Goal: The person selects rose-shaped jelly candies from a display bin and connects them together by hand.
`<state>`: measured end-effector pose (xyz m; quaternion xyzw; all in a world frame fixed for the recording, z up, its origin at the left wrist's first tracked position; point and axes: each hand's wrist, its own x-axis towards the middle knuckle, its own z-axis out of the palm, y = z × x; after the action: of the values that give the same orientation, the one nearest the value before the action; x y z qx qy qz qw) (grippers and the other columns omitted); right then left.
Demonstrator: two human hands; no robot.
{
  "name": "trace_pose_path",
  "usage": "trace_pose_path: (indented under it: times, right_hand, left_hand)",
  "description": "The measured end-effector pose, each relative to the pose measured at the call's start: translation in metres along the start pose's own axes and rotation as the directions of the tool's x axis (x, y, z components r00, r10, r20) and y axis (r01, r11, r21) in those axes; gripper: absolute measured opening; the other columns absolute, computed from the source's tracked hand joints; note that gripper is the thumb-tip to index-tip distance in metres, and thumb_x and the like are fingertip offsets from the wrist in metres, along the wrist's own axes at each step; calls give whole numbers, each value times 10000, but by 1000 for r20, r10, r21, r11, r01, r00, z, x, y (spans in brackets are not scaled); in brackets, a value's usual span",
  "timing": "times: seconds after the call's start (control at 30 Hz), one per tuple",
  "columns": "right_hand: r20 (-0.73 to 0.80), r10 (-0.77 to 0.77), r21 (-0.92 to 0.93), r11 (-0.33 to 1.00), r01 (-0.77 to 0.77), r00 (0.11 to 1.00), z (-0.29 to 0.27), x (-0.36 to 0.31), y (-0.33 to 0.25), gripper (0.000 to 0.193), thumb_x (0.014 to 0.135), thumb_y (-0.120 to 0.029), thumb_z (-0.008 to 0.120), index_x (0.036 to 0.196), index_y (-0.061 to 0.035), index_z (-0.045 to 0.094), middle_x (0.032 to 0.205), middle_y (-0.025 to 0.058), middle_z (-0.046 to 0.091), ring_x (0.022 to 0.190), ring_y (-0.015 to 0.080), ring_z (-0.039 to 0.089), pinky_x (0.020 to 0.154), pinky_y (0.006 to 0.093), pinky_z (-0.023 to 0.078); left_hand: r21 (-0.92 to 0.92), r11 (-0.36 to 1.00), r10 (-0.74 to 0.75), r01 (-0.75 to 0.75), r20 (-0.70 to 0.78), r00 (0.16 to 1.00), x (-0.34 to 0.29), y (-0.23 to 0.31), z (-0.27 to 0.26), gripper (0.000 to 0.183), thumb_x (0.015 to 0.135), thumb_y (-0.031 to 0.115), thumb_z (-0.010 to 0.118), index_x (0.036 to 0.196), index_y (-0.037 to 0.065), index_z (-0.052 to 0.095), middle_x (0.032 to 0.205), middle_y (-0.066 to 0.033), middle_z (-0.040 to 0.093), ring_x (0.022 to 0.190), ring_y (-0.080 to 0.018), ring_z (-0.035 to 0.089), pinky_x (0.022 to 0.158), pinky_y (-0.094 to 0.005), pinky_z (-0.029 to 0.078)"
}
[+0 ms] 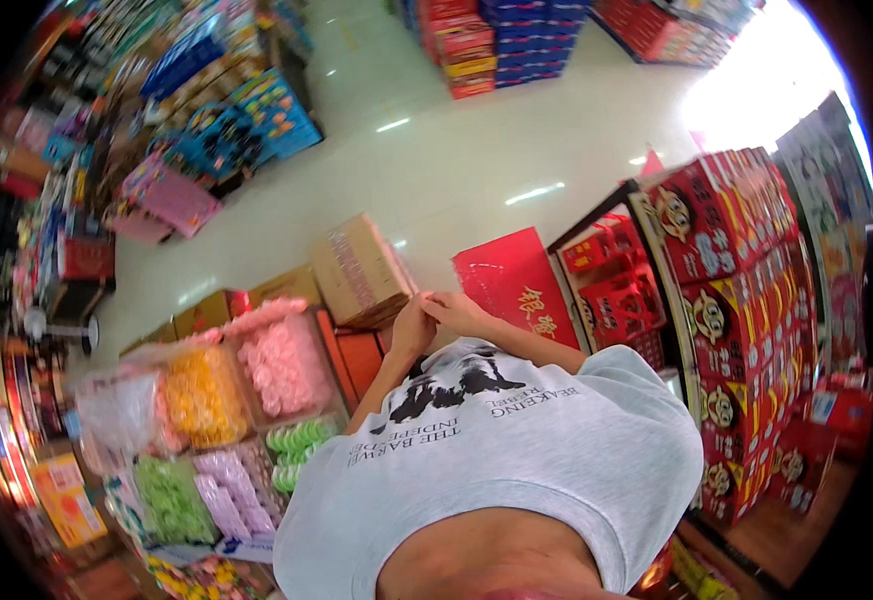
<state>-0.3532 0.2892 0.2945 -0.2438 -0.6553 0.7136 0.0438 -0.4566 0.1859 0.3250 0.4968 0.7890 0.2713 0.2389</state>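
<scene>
My left hand (pixel 412 328) and my right hand (pixel 460 312) meet in front of my chest, fingertips touching each other beside the edge of a brown cardboard box (pixel 360 270). Whether the fingers pinch anything small between them is too small to tell. The cardboard box sits tilted on top of orange crates (pixel 357 357). A flat red gift box (pixel 514 283) lies just right of my right hand. My grey printed shirt (pixel 497 450) fills the lower middle of the view.
Open bins of wrapped sweets in pink (pixel 282 365), yellow (pixel 202 395) and green (pixel 169 497) stand at my left. A black rack stacked with red cartons (pixel 737 290) rises on my right. Pale shiny floor (pixel 437 150) stretches ahead toward stacked goods (pixel 502 40).
</scene>
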Motion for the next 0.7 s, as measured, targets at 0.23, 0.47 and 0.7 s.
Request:
trace_pose_path:
  times: [0.23,0.47,0.7]
  right_hand:
    - [-213,-67,-6,998,67,975,-69,-47,56,384,946,-346,540,1012,12,663,799,156,672,750,237,658,704,356,510]
    - [-415,59,95,995,-22,908,-149,-94,58,342,921,-315,584,905,13,682,849,153,673,791,248,651,702,357,503]
    - [-600,-45,103,986,133,799,-192,-105,47,275,908,-268,618,880,-2,680,817,121,615,737,245,612,676,356,492]
  left_hand:
    - [-17,996,89,-88,271,958,43,32,79,192,873,24,478,1022,24,599,959,-206,642,939,-409,608,795,-455,485]
    - [-117,993,48,-14,292,955,66,92,146,226,834,-29,546,1050,-23,611,880,-191,672,836,-270,675,711,-359,519]
    - [-322,946,174,-36,411,895,125,146,145,315,843,-25,581,1157,-25,606,988,-138,678,871,-198,663,721,-320,527]
